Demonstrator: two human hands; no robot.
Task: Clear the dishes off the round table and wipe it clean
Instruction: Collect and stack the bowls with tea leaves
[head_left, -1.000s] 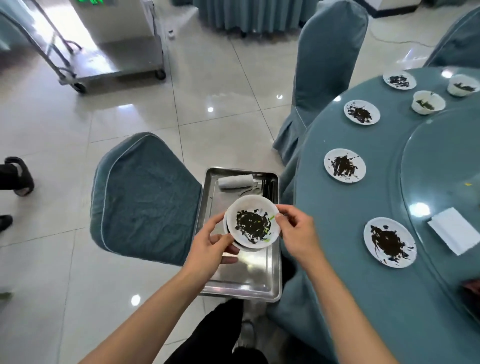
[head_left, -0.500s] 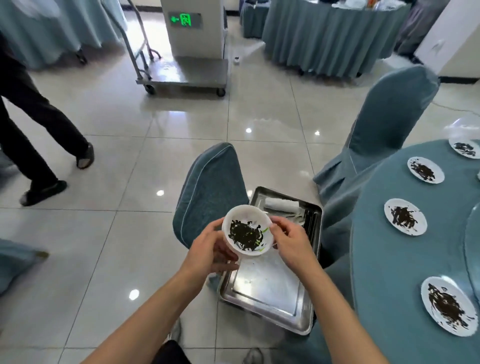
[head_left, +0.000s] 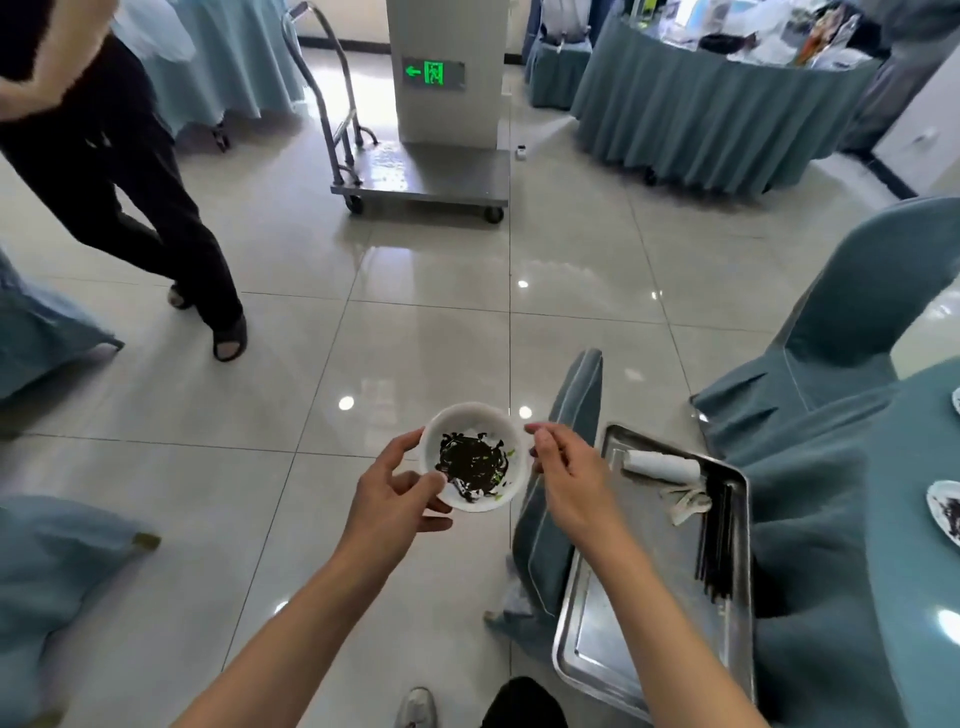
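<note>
White bowl smeared with dark residue, held above the tiled floor just left of the steel tray. Left hand in a holding grip, thumb on the bowl's near rim, fingers curled beneath. Right hand at the bowl's right rim, grip narrow, fingertips touching or just off it: cannot tell which. On the tray: rolled white cloth and dark chopsticks. Right of the tray, the round desk with a dirty plate.
</note>
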